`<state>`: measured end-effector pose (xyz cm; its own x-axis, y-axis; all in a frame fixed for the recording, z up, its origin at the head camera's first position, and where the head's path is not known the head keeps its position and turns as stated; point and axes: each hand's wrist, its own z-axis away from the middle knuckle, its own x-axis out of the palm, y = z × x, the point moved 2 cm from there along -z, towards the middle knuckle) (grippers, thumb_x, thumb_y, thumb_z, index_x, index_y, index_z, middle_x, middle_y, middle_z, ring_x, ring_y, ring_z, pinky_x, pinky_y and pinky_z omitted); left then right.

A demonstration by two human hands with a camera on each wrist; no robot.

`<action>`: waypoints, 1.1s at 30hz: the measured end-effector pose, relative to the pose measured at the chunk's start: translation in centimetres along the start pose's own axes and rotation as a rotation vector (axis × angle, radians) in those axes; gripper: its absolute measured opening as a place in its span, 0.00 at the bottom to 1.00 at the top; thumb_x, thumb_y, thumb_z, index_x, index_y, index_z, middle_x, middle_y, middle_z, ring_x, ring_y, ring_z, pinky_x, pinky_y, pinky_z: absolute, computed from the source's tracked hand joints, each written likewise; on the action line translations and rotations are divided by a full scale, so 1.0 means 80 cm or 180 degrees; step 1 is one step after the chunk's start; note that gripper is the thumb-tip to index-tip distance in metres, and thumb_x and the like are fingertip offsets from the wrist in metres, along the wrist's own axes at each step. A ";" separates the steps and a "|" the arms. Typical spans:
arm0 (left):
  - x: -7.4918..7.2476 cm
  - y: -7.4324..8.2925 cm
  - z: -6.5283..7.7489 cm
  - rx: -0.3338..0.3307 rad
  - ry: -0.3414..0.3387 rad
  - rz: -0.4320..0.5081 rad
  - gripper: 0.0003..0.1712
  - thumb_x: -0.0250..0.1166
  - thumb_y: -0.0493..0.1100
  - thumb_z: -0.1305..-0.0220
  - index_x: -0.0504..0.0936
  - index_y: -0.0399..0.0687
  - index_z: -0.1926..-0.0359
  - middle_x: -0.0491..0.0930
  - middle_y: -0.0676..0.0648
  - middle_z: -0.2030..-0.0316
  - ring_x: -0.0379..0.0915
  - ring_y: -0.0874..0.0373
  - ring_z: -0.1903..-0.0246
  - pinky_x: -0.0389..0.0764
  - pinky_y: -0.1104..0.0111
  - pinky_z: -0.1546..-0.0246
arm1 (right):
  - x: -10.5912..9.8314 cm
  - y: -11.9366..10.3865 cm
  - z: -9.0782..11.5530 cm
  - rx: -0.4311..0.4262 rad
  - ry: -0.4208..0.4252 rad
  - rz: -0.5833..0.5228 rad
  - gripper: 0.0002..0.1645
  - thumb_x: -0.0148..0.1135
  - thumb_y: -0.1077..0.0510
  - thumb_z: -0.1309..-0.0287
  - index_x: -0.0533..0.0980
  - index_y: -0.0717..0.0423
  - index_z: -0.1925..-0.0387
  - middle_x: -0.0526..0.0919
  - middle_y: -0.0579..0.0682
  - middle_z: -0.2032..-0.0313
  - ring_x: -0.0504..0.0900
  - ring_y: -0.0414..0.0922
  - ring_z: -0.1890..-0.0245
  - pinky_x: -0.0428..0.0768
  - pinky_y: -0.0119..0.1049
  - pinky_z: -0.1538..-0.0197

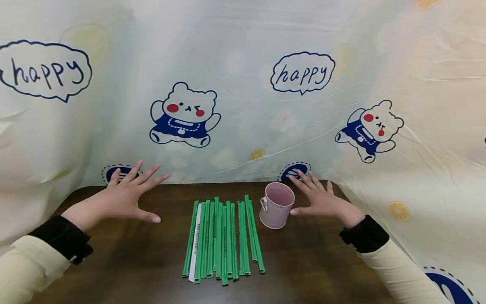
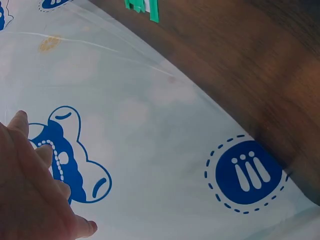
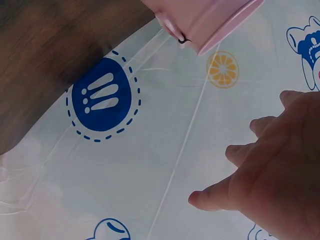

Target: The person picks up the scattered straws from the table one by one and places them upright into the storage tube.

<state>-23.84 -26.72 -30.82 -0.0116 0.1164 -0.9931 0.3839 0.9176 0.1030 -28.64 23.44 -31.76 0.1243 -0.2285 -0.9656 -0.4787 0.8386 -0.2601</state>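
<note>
Several long, thin green paper-wrapped sticks [image 1: 220,240] lie side by side on the dark wooden table, with one white stick [image 1: 195,242] among them near the left. Right of them stands a small pink bucket [image 1: 274,215], upright, its inside looking bare. My left hand [image 1: 123,198] is spread with straight fingers, left of the sticks and apart from them. Fingers spread too, my right hand [image 1: 320,198] is just right of the bucket; whether the thumb touches it I cannot tell. Neither hand holds anything. The right wrist view shows the bucket [image 3: 210,20] beyond the fingers.
The brown table [image 1: 152,261] has rounded far corners. A pale printed cloth [image 1: 243,105] with cartoon bears and "happy" bubbles hangs behind it and along the right side. Black bands [image 1: 62,238] circle both wrists over light sleeves.
</note>
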 end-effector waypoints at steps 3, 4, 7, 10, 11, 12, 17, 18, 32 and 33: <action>-0.001 0.000 -0.002 0.0005 -0.0014 0.0027 0.69 0.73 0.77 0.57 0.50 0.64 0.19 0.42 0.39 0.17 0.28 0.27 0.21 0.34 0.16 0.36 | -0.002 -0.001 -0.004 0.0006 -0.0013 -0.0046 0.65 0.69 0.28 0.47 0.49 0.49 0.18 0.41 0.62 0.18 0.35 0.70 0.19 0.37 0.87 0.33; 0.000 0.000 -0.002 0.0013 -0.0012 0.0034 0.69 0.73 0.77 0.57 0.50 0.64 0.18 0.42 0.39 0.17 0.29 0.27 0.20 0.34 0.17 0.35 | -0.002 0.000 -0.005 0.0006 -0.0020 -0.0068 0.66 0.70 0.28 0.47 0.49 0.49 0.18 0.41 0.62 0.18 0.34 0.70 0.19 0.37 0.87 0.33; 0.002 -0.001 -0.003 0.0021 -0.0022 0.0052 0.69 0.72 0.77 0.56 0.50 0.63 0.18 0.42 0.38 0.18 0.30 0.30 0.20 0.34 0.18 0.34 | 0.000 0.002 -0.010 0.0025 -0.0043 -0.0122 0.68 0.71 0.30 0.47 0.46 0.50 0.18 0.38 0.61 0.17 0.33 0.69 0.19 0.37 0.87 0.33; 0.006 -0.001 -0.005 0.0071 -0.0009 0.0064 0.68 0.72 0.77 0.55 0.50 0.62 0.18 0.44 0.38 0.18 0.34 0.30 0.20 0.37 0.19 0.33 | 0.003 0.009 -0.017 0.0079 0.0003 -0.0160 0.72 0.73 0.30 0.50 0.44 0.53 0.18 0.38 0.62 0.17 0.35 0.70 0.19 0.39 0.88 0.33; 0.009 -0.001 -0.006 0.0079 -0.0015 0.0070 0.68 0.72 0.77 0.55 0.51 0.62 0.19 0.44 0.37 0.18 0.35 0.30 0.20 0.38 0.19 0.33 | 0.006 0.012 -0.020 0.0088 0.0024 -0.0186 0.74 0.74 0.29 0.51 0.43 0.55 0.18 0.38 0.62 0.18 0.35 0.70 0.19 0.40 0.88 0.33; 0.011 0.000 -0.006 0.0091 -0.0014 0.0075 0.68 0.71 0.77 0.55 0.51 0.61 0.19 0.45 0.37 0.18 0.37 0.29 0.20 0.40 0.19 0.33 | 0.008 0.015 -0.023 0.0082 0.0038 -0.0245 0.76 0.75 0.29 0.52 0.43 0.57 0.18 0.38 0.64 0.18 0.36 0.71 0.19 0.41 0.88 0.34; 0.033 -0.001 -0.005 0.0127 -0.0067 0.0248 0.66 0.73 0.74 0.53 0.54 0.57 0.20 0.50 0.32 0.20 0.46 0.23 0.24 0.58 0.22 0.36 | 0.035 0.035 -0.039 -0.0096 0.0051 -0.1067 0.83 0.80 0.33 0.56 0.37 0.67 0.20 0.36 0.71 0.20 0.37 0.73 0.20 0.46 0.80 0.27; 0.039 -0.001 -0.004 0.0116 -0.0097 0.0316 0.66 0.74 0.74 0.53 0.55 0.57 0.20 0.50 0.31 0.21 0.47 0.23 0.25 0.62 0.23 0.37 | 0.042 0.038 -0.041 -0.0117 0.0069 -0.1268 0.83 0.80 0.34 0.56 0.36 0.68 0.20 0.36 0.73 0.20 0.37 0.73 0.20 0.47 0.77 0.26; 0.090 0.006 0.002 -0.0044 -0.0272 0.0618 0.59 0.71 0.72 0.47 0.56 0.60 0.20 0.52 0.33 0.21 0.48 0.24 0.24 0.76 0.27 0.47 | 0.123 0.062 -0.067 -0.0160 0.0453 -0.2749 0.85 0.85 0.40 0.60 0.36 0.67 0.20 0.60 0.76 0.28 0.64 0.71 0.29 0.61 0.66 0.25; 0.091 0.006 0.002 -0.0044 -0.0266 0.0615 0.59 0.71 0.72 0.46 0.56 0.60 0.20 0.52 0.33 0.21 0.48 0.24 0.25 0.76 0.28 0.47 | 0.126 0.062 -0.068 -0.0149 0.0512 -0.2770 0.84 0.86 0.41 0.60 0.38 0.66 0.20 0.63 0.75 0.29 0.65 0.70 0.30 0.63 0.65 0.26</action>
<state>-23.63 -25.47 -38.00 0.1378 0.2593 -0.9559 0.3589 0.8865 0.2922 -34.48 22.59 -42.72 0.3389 -0.8457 -0.4122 -0.3068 0.3148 -0.8982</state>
